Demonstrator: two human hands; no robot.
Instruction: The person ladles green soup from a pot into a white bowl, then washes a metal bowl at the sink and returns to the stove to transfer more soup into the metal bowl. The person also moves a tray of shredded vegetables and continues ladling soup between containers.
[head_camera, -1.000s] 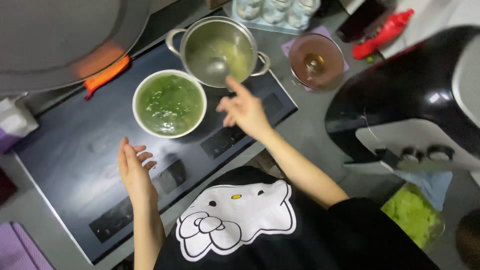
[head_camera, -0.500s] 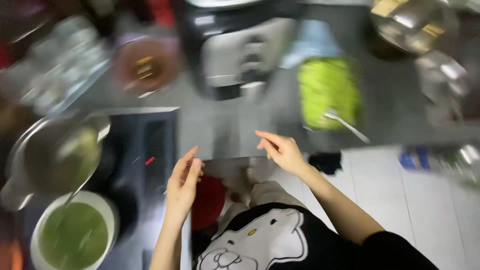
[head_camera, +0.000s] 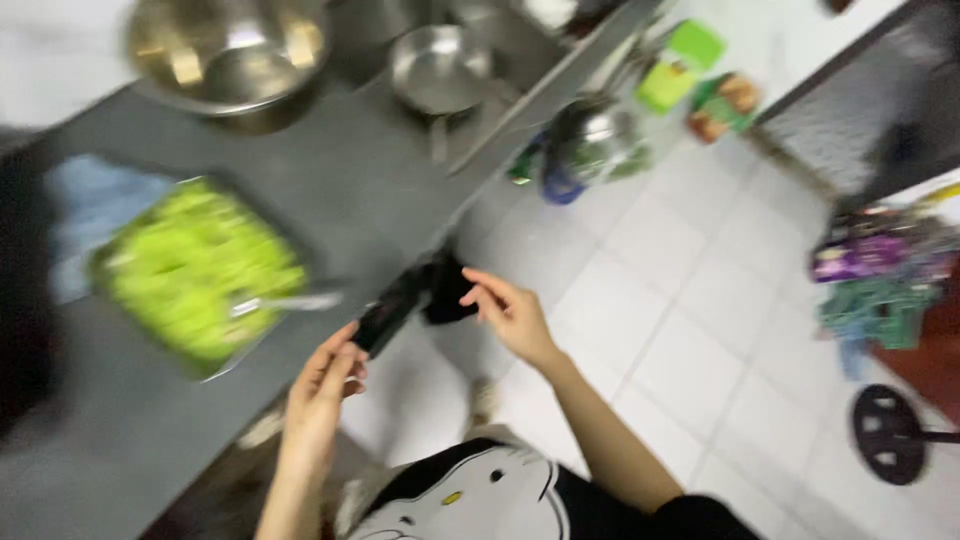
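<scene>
Leftmost, a pale blue cloth (head_camera: 95, 215) lies on the grey counter (head_camera: 370, 190), and just right of it sits a tray of bright green chopped vegetable (head_camera: 195, 270) with a metal spoon (head_camera: 285, 302) resting across its near right edge. Beyond the tray, at the far side of the counter, stand a big steel pot (head_camera: 225, 45) and a smaller steel pot (head_camera: 440, 65). Nearer in, the left hand (head_camera: 322, 385) is raised at the counter's edge, fingers loosely extended and not closed on anything; its fingertips reach the near end of a dark object (head_camera: 410, 295) hanging at that edge, though blur hides whether they truly touch. That dark object, perhaps a cloth, runs slantwise between the two hands. The right hand (head_camera: 510, 315) hovers just right of it, fingers spread and open, thumb near its far end, holding nothing that can be made out. Further right, over the white tiled floor (head_camera: 700, 330), a steel kettle (head_camera: 590, 140) stands near the counter, green packets (head_camera: 690, 60) lie beyond it, and a round black stand base (head_camera: 888, 432) sits at the near right.
</scene>
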